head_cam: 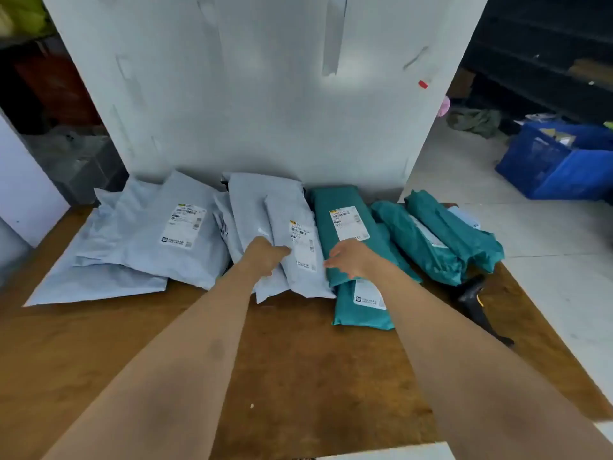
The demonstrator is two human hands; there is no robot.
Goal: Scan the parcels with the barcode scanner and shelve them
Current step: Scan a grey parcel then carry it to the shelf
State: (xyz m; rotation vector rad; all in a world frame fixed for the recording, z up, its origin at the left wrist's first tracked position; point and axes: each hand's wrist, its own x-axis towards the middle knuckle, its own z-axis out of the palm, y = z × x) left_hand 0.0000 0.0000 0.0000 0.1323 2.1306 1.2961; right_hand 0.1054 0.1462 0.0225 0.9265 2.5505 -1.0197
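Note:
Several grey and teal mailer parcels lie along the back of a wooden table (298, 360). My left hand (265, 257) rests on the left edge of a narrow grey parcel (298, 260) with a white label, thumb on top of it. My right hand (348, 258) lies with fingers spread on a teal parcel (345, 207), right beside the grey one. A second teal parcel (361, 310) lies underneath. The black barcode scanner (474, 297) lies on the table at the right, untouched. Whether my left fingers grip the grey parcel is hidden.
A wide grey parcel (172, 234) tops a pile at the left. Rolled teal parcels (441, 234) lie at the right. A grey pillar (265, 94) stands behind the table. A blue crate (560, 161) sits on the floor at the right, dark shelves (547, 44) beyond.

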